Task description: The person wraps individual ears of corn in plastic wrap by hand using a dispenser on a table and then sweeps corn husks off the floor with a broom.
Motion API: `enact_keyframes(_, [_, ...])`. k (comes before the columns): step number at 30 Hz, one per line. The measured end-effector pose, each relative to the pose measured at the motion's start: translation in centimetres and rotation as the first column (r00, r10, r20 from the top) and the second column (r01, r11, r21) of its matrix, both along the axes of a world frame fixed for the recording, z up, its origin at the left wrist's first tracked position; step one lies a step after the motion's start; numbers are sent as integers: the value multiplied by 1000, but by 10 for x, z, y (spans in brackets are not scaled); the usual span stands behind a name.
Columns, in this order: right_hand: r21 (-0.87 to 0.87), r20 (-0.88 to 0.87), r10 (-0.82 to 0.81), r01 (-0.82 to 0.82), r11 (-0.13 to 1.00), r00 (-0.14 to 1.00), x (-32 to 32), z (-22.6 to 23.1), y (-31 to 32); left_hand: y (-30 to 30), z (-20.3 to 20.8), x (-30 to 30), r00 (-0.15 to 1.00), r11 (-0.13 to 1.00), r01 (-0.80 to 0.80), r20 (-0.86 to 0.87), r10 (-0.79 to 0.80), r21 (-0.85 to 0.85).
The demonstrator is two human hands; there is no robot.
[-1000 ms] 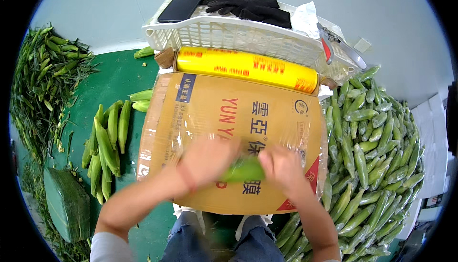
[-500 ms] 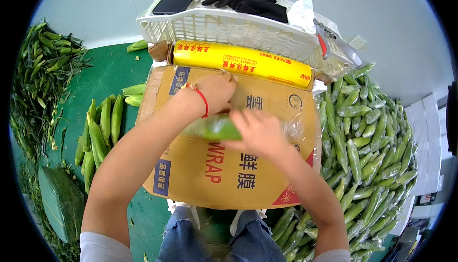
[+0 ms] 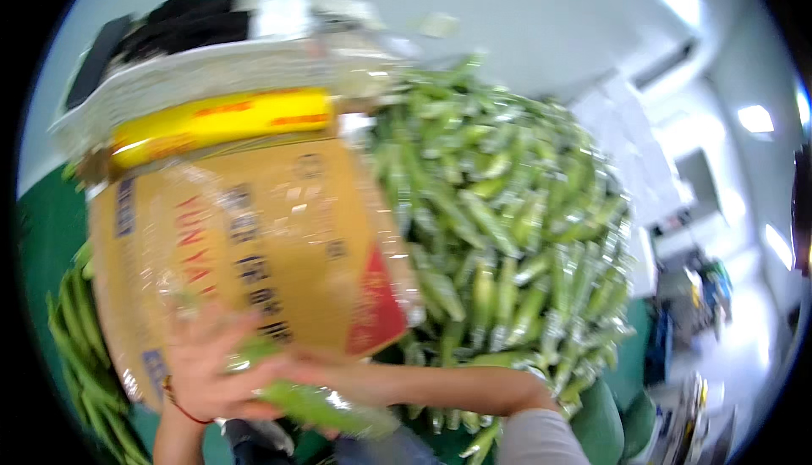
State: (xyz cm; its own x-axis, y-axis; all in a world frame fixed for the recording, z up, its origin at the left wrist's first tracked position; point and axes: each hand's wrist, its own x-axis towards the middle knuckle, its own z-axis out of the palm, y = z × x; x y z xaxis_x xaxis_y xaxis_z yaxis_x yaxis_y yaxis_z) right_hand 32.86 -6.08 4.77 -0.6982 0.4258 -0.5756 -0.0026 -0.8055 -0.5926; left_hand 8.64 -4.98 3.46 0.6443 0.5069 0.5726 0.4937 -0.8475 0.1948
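Observation:
A green ear of corn [image 3: 334, 410] in its husk, glossy with clear film, lies slanted between my hands above the near edge of a cardboard box [image 3: 296, 211]. My right hand [image 3: 309, 368] is closed round its middle. My left hand [image 3: 207, 363], with a red cord at the wrist, is at the corn's upper left end, its fingers about the tip. Motion blurs the fingers of both hands. Clear film [image 3: 199, 181] shines across the top of the box.
A yellow roll of wrap [image 3: 224, 126] lies along the box's far edge, before a white basket [image 3: 211, 63] with black gloves [image 3: 182, 29] on it. Film-wrapped corn [image 3: 507, 211] is heaped at the right. Unwrapped ears [image 3: 85, 330] lie at the left on the green floor.
The view has swung right, so the box now appears further left. Both hands have come toward me with the corn, from the box's middle to its near edge.

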Motion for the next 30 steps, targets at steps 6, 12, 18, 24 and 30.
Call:
enact_keyframes(6, [-479, -430, -483, 261, 838, 763, -78, -77, -65, 17, 58, 101, 142, 744, 599, 954, 265, -296])
enact_keyframes(12, [-404, -522, -348, 134, 905, 779, -72, -66, -36, 35, 3, 38, -37, 577, 748, 847, 530, -328])
enact_keyframes(18, [163, -32, -174, 177, 971, 984, 17, -35, -32, 18, -15, 45, -33, 567, 349, 595, 803, -746])
enact_keyframes(24, [899, -147, -560, 346, 269, 816, 34, -22, 8, -8, -58, 1, -205, 508, 101, 482, 852, -855])
enact_keyframes(30, [524, -699, -507, 843, 119, 505, 40, -21, 42, -58, -57, 27, 774, -186, 204, 42, 632, -961])
